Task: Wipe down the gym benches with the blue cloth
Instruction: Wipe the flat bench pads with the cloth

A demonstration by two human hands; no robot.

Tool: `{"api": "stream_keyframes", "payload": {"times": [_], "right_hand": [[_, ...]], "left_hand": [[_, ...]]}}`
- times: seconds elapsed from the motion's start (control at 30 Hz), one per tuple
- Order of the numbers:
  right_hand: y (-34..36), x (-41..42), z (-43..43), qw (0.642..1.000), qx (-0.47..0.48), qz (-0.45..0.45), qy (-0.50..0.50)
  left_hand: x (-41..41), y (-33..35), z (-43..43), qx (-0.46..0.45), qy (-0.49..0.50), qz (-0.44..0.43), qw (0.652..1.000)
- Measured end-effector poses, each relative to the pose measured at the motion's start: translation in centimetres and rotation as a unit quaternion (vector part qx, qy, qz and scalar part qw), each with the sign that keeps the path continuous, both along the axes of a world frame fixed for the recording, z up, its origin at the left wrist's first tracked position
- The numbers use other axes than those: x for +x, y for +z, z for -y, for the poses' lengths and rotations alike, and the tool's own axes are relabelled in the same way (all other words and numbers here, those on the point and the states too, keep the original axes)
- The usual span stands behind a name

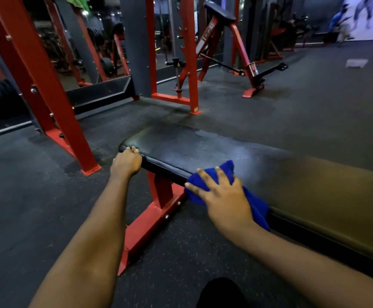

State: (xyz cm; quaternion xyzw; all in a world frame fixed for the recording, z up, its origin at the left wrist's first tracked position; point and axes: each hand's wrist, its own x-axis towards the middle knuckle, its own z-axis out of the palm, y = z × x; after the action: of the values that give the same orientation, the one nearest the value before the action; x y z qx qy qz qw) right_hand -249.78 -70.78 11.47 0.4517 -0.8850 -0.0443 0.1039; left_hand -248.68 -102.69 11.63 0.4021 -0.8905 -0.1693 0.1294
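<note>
**A:** Nearest is a dark rounded shape (pixel 221 292) at the bottom edge, too dim to name. Two bare forearms (pixel 96 230) reach past it.

**B:** And the blue cloth (pixel 226 167)?

**A:** It's bunched on the near long edge of the gym bench (pixel 192 147), with part hanging over the side. The right hand (pixel 223 196) lies on top, fingers spread and straight, pressing it to the pad rather than clasping it.

**B:** The left hand (pixel 125 162)?

**A:** Its fingers are curled over the near corner at the pad's left end, gripping the bench.

**B:** How will the cloth handle?

**A:** Soft and light, I'd judge, and apt to bunch or slide under the palm. A flat palm on its middle should steer it. The pad looks smooth and firm. Below it is the red frame (pixel 156 210), on the speckled floor (pixel 47 207). A red rack upright (pixel 47 85) stands off the left end.
</note>
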Motion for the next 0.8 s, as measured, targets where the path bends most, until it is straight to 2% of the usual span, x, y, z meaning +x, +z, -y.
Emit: {"api": "stream_keyframes", "payload": {"times": [0.1, 0.17, 0.3, 0.4, 0.57, 0.63, 0.7, 0.8], "right_hand": [[-0.4, 0.4, -1.7, 0.999, -0.026, -0.022, -0.032], [-0.5, 0.1, 0.1, 0.998, -0.042, -0.015, -0.047], [-0.8, -0.2, 3.9, 0.995, -0.066, -0.019, -0.07], [-1.6, -0.1, 2.5, 0.991, -0.102, -0.042, -0.069], [-2.4, 1.1, -5.0, 0.973, -0.191, -0.074, -0.11], [-2.8, 1.3, -7.3, 0.964, -0.21, -0.081, -0.139], [-3.1, 1.7, -7.8, 0.955, -0.224, -0.082, -0.174], [-3.0, 2.0, -4.9, 0.941, -0.244, -0.09, -0.217]], "left_hand": [[0.5, 0.1, -1.4, -0.013, -0.026, 0.033, 0.999], [0.9, -0.1, -3.0, -0.029, -0.046, 0.021, 0.998], [0.5, -1.2, -8.2, -0.025, -0.145, -0.152, 0.977], [0.0, -1.7, -12.1, 0.018, -0.162, -0.239, 0.957], [-1.7, -2.4, -17.5, 0.007, -0.233, -0.254, 0.939], [-2.3, -2.8, -18.5, -0.037, -0.251, -0.232, 0.939], [-2.5, -3.2, -18.6, -0.077, -0.245, -0.215, 0.942], [-2.8, -3.3, -18.2, -0.088, -0.24, -0.211, 0.943]]}}
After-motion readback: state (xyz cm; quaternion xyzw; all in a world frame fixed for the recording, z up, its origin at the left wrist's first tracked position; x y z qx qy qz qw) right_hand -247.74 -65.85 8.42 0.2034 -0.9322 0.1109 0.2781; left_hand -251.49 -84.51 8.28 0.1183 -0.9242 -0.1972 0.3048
